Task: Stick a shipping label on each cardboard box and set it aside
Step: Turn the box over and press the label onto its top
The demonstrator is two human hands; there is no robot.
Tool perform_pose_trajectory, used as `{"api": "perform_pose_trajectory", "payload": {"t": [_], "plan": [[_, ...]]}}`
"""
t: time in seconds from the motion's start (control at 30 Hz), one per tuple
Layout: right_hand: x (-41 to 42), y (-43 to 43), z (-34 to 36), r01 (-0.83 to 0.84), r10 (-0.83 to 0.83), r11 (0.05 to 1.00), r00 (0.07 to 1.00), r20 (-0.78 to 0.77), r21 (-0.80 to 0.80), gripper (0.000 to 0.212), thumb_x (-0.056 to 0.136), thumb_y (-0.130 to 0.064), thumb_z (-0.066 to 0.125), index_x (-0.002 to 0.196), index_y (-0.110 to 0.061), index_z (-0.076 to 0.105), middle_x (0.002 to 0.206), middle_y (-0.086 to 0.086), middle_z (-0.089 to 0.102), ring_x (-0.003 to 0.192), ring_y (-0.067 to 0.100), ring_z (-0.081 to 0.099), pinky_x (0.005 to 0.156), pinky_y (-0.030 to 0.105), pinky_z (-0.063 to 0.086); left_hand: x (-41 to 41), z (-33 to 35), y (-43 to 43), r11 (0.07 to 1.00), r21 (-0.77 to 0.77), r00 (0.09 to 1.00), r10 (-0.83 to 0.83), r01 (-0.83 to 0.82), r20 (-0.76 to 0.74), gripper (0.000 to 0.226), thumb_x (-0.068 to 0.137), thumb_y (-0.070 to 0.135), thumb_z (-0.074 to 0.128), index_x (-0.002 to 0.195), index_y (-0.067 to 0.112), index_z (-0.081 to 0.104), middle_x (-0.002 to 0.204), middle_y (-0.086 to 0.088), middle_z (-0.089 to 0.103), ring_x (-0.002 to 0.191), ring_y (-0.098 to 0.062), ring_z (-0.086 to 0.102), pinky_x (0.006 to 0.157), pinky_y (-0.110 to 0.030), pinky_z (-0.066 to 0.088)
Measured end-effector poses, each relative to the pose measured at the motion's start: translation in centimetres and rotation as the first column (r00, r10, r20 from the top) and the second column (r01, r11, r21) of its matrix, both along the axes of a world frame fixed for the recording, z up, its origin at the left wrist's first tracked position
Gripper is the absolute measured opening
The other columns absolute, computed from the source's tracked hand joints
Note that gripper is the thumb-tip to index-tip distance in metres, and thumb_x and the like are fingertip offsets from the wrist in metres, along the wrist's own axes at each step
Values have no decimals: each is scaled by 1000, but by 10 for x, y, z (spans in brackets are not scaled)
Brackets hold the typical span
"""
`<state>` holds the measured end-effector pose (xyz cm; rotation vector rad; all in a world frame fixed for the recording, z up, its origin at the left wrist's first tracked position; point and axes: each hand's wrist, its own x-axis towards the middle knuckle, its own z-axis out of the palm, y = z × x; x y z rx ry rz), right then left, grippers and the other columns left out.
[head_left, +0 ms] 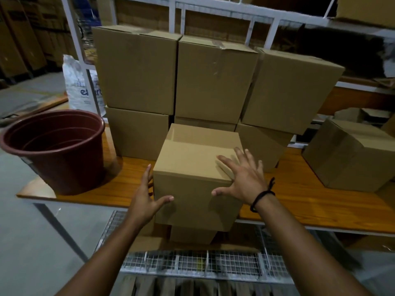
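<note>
Cardboard box (192, 167) at front edge of desk (310, 201), squarely between both hands | left hand (145, 199) flat against its left side, thumb on front | right hand (241, 178) on top right corner, fingers (224, 161) splayed wide, straight | no label visible; hands equally near

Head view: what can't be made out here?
- Front box: only the top and front faces show; a label elsewhere can't be ruled out.
- Left hand: fingers lie along the box's hidden left side; contact unclear.
- White bag: print cut by the shelf post.
- Lower box: mostly hidden behind the front box.
</note>
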<state>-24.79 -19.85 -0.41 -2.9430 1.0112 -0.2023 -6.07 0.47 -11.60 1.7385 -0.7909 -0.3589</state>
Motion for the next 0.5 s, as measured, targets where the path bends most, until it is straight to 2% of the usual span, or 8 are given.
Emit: {"api": "perform_pose_trajectory", "payload": {"t": [0.07,0.13,0.23,0.3,0.33,0.4,0.5], "plan": [[-2,-5,0,-17,17,999,1000,-9,37,103,59,-78,66,146,-53,16,162,-3,-3,148,28,-4,116,59,8,0,-1,-2,1000,-9,1000,-5,5,-15,122,62,39,84,150,48,1,150,2,40,133,-19,45,102,-51,47],[-12,-8,-9,-48,46,999,997,57,21,95,63,-73,67,144,-52,23,161,-3,3,148,28,4,116,57,18,2,-4,-2,1000,-15,999,-16,15,-42,121,64,34,84,151,46,2,150,2,40,135,-19,43,104,-50,45],[-33,-7,-35,-123,130,992,920,369,-42,88,64,-53,80,141,-44,36,159,7,15,143,34,22,107,55,37,2,-11,-2,999,1,997,-39,39,-72,117,65,35,84,153,42,7,150,1,41,135,-20,43,103,-51,46],[-47,-8,-58,-155,151,987,791,593,-44,96,63,-43,83,143,-45,30,158,15,13,141,37,26,101,46,40,2,-14,-4,999,9,997,-37,37,-68,114,63,40,84,152,39,12,147,2,43,133,-20,45,101,-52,47],[-53,-7,-68,-171,159,984,744,649,-46,98,64,-42,82,144,-48,26,157,17,10,140,37,26,99,42,39,1,-16,-5,1000,4,997,-26,26,-69,114,63,41,85,152,39,13,147,3,44,132,-19,45,101,-53,48],[-59,-5,-92,-202,193,977,732,653,-62,100,67,-43,77,145,-54,16,158,17,4,141,39,24,94,39,40,-2,-22,-6,1000,7,998,12,-11,-62,115,66,38,85,152,42,9,149,3,41,133,-20,44,101,-54,47],[-60,-5,-119,-205,173,979,794,582,-11,107,68,-40,81,144,-59,8,160,10,-6,141,36,18,78,36,53,-9,-28,-8,995,74,997,61,-64,38,111,73,29,83,150,46,3,147,-1,42,131,-26,46,98,-55,48]]}}
